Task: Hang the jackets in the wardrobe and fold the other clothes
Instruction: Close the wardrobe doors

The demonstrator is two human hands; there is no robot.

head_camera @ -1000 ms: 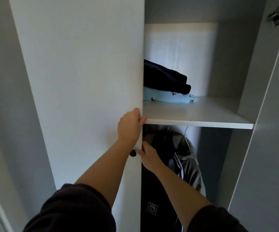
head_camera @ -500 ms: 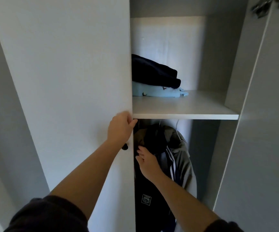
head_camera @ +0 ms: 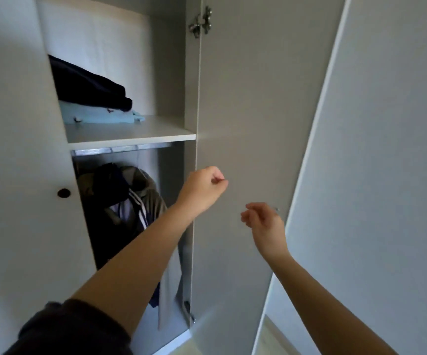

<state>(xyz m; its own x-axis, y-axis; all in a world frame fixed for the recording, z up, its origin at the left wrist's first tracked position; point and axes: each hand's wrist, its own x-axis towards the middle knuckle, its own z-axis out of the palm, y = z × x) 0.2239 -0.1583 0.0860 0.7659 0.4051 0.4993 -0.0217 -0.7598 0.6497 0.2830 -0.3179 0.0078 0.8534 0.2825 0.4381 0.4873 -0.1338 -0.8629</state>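
On the wardrobe shelf (head_camera: 140,133) a folded dark navy garment (head_camera: 89,88) lies on top of a folded light blue one (head_camera: 99,116). Below it, jackets (head_camera: 128,201) hang from the rail (head_camera: 120,149): a dark one and a grey one with white stripes, partly hidden by my left forearm. My left hand (head_camera: 204,185) is curled into a fist with nothing in it, in front of the inner face of the open right door (head_camera: 245,111). My right hand (head_camera: 261,219) hovers with loosely curled fingers near that door's outer edge, holding nothing.
The left wardrobe door (head_camera: 20,175) with its round dark knob (head_camera: 64,192) covers the left side of the opening. A metal hinge (head_camera: 200,21) sits at the top of the right door. A pale wall (head_camera: 386,149) stands to the right.
Both hands have left the left door's edge and moved right, to the open right door. The view has swung right, and the left door now stands further closed.
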